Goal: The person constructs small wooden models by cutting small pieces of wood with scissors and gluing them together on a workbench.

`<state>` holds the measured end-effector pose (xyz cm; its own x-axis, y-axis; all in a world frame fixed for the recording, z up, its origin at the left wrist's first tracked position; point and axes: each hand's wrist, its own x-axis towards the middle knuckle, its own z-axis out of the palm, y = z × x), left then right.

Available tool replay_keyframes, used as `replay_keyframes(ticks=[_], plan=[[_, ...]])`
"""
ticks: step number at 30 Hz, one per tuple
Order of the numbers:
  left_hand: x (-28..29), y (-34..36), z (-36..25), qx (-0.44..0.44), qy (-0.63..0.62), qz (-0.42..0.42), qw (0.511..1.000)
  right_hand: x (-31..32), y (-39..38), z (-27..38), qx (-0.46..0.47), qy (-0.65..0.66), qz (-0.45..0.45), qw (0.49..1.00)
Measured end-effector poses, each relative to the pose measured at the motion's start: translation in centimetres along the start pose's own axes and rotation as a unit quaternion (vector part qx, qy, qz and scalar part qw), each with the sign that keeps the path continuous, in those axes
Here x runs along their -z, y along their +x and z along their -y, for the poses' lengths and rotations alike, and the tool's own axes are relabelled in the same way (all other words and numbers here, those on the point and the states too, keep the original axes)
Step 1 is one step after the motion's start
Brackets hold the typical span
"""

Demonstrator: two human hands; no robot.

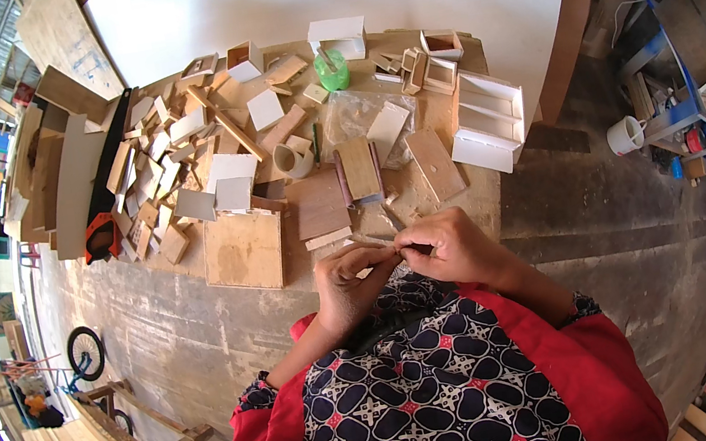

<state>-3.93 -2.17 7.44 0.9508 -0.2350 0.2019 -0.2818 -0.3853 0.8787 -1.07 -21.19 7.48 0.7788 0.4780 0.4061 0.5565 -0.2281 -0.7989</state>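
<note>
My left hand (349, 283) and my right hand (450, 247) meet close to my body, at the near edge of the worktable (481, 192). Both are closed, thumbs and fingertips pinched together around something too small and covered to make out. Just beyond them lie a thin light wood strip (328, 239) and a reddish-brown board (320, 207). A wood block (359, 172) rests beside that board, with a flat plywood piece (436, 166) to its right. A square plywood box (243, 253) stands left of my hands.
Many wood offcuts (151, 182) are heaped on the table's left, beside a saw with an orange handle (101, 237). A whitish cup (293, 162), a green container (333, 71) and a white compartment box (487, 122) stand farther back. A white bucket (626, 136) is off to the right.
</note>
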Motion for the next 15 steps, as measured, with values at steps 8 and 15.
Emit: replay_keyframes(ticks=[8,15], plan=[[-0.2,0.2,-0.4,0.026,-0.052,-0.010,0.998,-1.5,-0.3,0.0,-0.047,0.037,-0.078,0.995],[-0.4,0.4,-0.7,0.044,-0.074,-0.018,0.996,-1.7,-0.3,-0.1,-0.088,0.072,-0.100,0.989]])
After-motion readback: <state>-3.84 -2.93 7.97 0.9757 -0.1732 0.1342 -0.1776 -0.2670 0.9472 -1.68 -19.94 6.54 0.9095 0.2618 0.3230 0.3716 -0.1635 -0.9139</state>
